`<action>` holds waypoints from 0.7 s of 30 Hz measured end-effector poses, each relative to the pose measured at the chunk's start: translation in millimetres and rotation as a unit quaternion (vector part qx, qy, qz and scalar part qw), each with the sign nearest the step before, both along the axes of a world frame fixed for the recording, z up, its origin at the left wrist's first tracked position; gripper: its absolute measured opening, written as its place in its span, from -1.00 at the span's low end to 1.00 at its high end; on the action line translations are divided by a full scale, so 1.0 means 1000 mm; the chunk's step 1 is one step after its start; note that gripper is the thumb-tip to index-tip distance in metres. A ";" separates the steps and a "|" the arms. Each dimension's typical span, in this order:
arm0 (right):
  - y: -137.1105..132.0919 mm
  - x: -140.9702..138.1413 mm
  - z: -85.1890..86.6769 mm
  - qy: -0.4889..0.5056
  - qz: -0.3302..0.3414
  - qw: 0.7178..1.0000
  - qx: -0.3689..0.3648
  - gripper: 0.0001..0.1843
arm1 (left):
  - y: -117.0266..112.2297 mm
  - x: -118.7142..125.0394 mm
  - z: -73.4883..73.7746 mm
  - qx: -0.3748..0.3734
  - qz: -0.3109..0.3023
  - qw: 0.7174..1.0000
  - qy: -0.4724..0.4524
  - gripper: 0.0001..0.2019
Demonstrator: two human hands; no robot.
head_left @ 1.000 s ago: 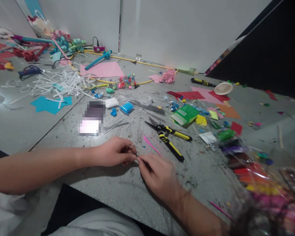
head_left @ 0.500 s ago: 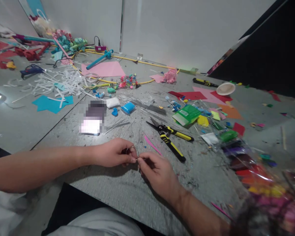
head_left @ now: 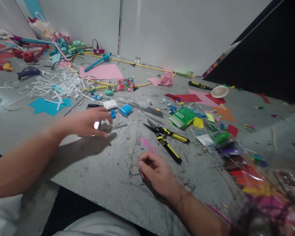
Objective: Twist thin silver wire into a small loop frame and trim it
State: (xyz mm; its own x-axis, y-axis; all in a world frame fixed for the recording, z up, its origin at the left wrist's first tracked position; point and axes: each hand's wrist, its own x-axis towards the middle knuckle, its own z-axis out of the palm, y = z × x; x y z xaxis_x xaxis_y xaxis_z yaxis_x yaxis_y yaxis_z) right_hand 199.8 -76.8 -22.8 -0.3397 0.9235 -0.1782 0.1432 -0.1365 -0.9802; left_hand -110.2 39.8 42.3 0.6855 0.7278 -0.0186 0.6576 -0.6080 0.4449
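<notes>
My right hand (head_left: 153,168) pinches a thin wire (head_left: 132,157) bent into a loop, which sticks out to the left of the fingertips. My left hand (head_left: 88,121) is held over a phone (head_left: 94,106) and partly hides it. Its fingers are apart with nothing between them, slightly blurred. Just right of those fingers lie several short wire pieces (head_left: 118,126). A blue clay packet (head_left: 125,110) and a white packet (head_left: 110,104) sit beyond the fingertips. Pruning shears (head_left: 162,134) with yellow and black handles lie spread open past my right hand.
White paper strips (head_left: 61,83) are heaped at the back left. Long wires (head_left: 140,106) lie mid-table. A green packet (head_left: 183,117) and colourful clay bags (head_left: 245,173) fill the right side. A pink paper sliver (head_left: 148,145) lies beside the shears. The table's front edge (head_left: 88,200) is near me.
My left hand has let go of the wire and moved left and away from me, over the phone, with its fingers opened. My right hand keeps its pinch in nearly the same place.
</notes>
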 end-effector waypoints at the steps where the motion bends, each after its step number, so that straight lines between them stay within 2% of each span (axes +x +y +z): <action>1: 0.000 0.000 0.000 0.001 0.000 1.000 -0.009 -0.80 | 0.009 -0.013 0.002 -0.001 0.026 0.999 0.030 -0.61; 4: 0.002 0.001 -0.001 0.002 -0.003 1.000 -0.023 -0.80 | 0.030 -0.041 -0.001 -0.050 0.088 0.990 0.095 -0.58; 7: 0.002 0.003 -0.002 0.003 0.001 1.000 -0.023 -0.80 | 0.043 -0.051 -0.009 -0.088 0.133 0.982 0.103 -0.48; 9: 0.002 0.003 -0.002 0.002 0.006 1.000 -0.021 -0.79 | 0.049 -0.055 -0.013 -0.077 0.161 0.979 0.097 -0.40; 12: 0.002 0.003 -0.002 0.001 0.009 1.000 -0.015 -0.77 | 0.057 -0.060 -0.016 -0.042 0.166 0.980 0.098 -0.42; 17: 0.002 0.004 -0.006 0.002 0.006 1.000 -0.015 -0.77 | 0.062 -0.066 -0.014 0.005 0.198 0.972 0.125 -0.45; 21: 0.003 0.004 -0.006 -0.004 0.006 1.000 -0.010 -0.76 | 0.061 -0.064 -0.011 0.003 0.210 0.967 0.144 -0.45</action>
